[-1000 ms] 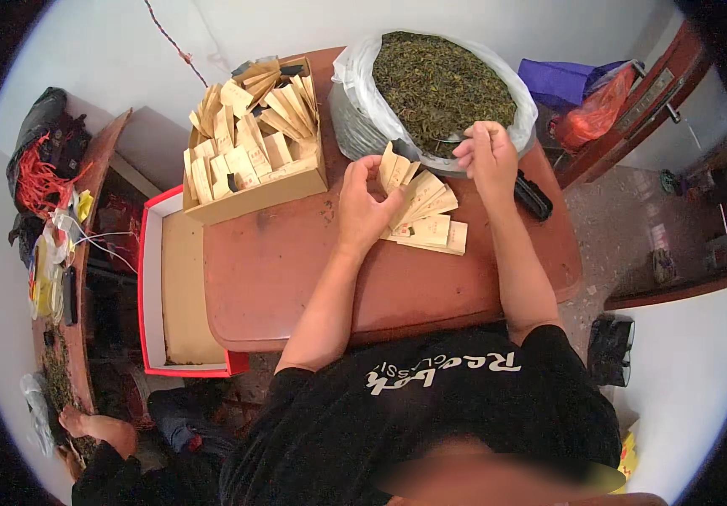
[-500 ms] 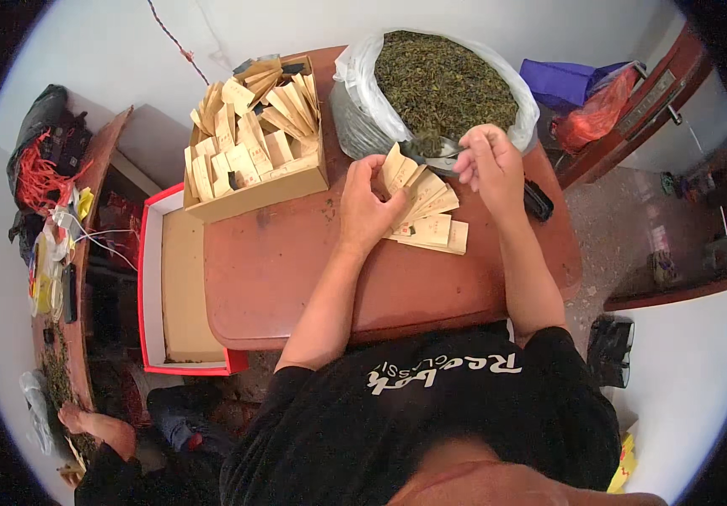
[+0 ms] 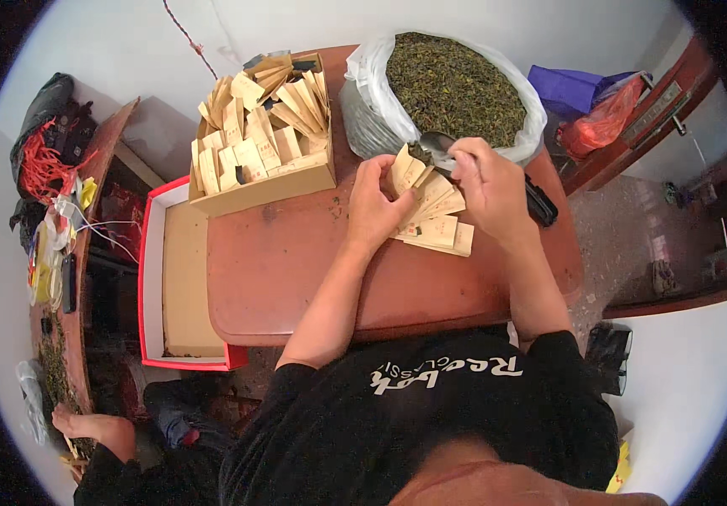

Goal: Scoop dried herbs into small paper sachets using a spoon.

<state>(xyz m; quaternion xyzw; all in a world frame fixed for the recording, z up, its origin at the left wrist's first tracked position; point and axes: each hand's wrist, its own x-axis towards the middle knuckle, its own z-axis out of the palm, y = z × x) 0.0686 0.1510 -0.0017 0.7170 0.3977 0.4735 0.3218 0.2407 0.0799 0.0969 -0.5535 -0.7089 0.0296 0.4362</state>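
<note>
A white-walled room holds a red-brown table (image 3: 296, 278), where a person in a black shirt (image 3: 431, 422) leans in with both arms. At the tabletop's far edge, right of centre, stands a white sack (image 3: 365, 118) full of dark leaves (image 3: 456, 88), its mouth spread wide, presumably for easy reach. An open red-sided box (image 3: 186, 287) lies beside the left edge. Near the far left corner, a carton (image 3: 270, 192) holds crowded packets (image 3: 249, 156), mostly on end, perhaps to let each prop up its neighbours. The hands are apart: the left hand (image 3: 378, 202) is clamped on a fan of packets (image 3: 439, 229) just in front of the sack, likely spread so that each mouth can be reached. By the right edge lies a black object (image 3: 540, 202), partly hidden. The right hand (image 3: 491, 181) grips a spoon (image 3: 437, 142), its bowl beside the raised top packet (image 3: 402, 171), which shows dark leaf at its mouth; so near the sack, the carry is probably kept short.
</note>
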